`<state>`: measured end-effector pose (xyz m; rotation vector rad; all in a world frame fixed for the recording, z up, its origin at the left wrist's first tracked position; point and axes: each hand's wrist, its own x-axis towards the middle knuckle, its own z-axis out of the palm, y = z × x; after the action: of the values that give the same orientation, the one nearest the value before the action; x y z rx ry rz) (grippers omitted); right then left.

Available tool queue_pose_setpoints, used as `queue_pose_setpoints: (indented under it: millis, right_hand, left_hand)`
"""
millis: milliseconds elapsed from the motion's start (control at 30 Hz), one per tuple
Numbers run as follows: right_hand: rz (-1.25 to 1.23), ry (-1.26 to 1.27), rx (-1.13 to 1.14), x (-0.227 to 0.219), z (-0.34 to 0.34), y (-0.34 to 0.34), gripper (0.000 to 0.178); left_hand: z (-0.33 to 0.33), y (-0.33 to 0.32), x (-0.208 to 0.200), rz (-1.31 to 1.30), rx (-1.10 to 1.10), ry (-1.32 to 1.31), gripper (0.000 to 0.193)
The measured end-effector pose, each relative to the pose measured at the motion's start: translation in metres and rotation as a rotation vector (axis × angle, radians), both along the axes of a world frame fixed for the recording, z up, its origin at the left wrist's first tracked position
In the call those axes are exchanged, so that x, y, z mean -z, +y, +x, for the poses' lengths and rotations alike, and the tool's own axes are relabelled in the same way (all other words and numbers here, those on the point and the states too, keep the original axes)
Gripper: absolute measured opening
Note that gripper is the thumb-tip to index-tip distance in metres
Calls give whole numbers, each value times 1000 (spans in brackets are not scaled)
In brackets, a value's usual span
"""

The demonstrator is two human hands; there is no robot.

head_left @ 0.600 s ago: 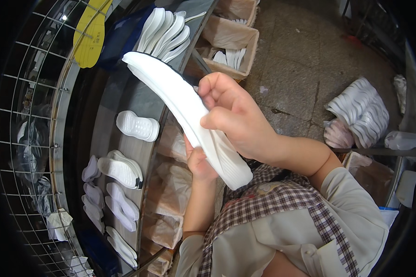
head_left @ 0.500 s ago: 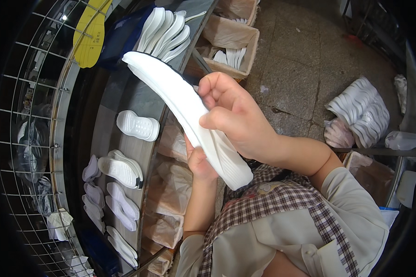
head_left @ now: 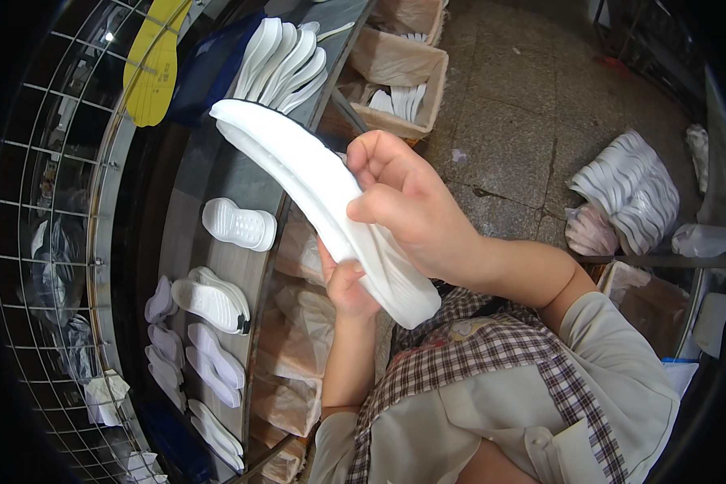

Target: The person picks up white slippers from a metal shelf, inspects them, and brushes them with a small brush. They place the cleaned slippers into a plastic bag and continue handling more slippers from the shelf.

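Head view: white sole (head_left: 323, 194) held between left hand (head_left: 349, 289), right hand (head_left: 401, 194).

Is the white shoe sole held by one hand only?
No, the left hand and the right hand both grip the white shoe sole.

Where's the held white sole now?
Head view, left of centre: the white sole is in the left hand and right hand, lower end beside the apron.

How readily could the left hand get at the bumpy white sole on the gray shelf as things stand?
Probably yes, once freed: nothing seems to lie between the left hand and the bumpy white sole, though it now grips the curved sole.
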<state>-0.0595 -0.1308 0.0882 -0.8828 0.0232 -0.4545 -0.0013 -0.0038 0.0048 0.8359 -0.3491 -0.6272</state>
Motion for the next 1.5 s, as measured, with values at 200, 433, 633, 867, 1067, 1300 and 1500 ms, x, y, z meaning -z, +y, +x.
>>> queue_pose_setpoints:
  millis: [200,433,633,867,1067,1300,1500]
  right_hand:
    - [23,-9,12,5,-1,-1,26]
    - [54,-15,5,5,-3,1,29]
    - [9,-8,15,1,-9,4,34]
    - [-21,-68,-23,-2,-14,8,38]
    - [-60,-111,-32,-3,-17,8,39]
    - [-62,-86,-36,-4,-18,7,39]
    - [-64,-80,-33,-3,-17,7,39]
  left_hand:
    - [-3,0,-5,9,1,-20,79]
    - [-7,3,-2,3,-11,-16,76]
    - [-7,10,3,21,-6,-9,75]
    - [-9,16,7,-13,25,112,71]
    - [-16,11,4,-76,-2,172,64]
    - [-19,12,-4,31,100,110,55]
    - [-23,7,-6,-17,30,145,59]
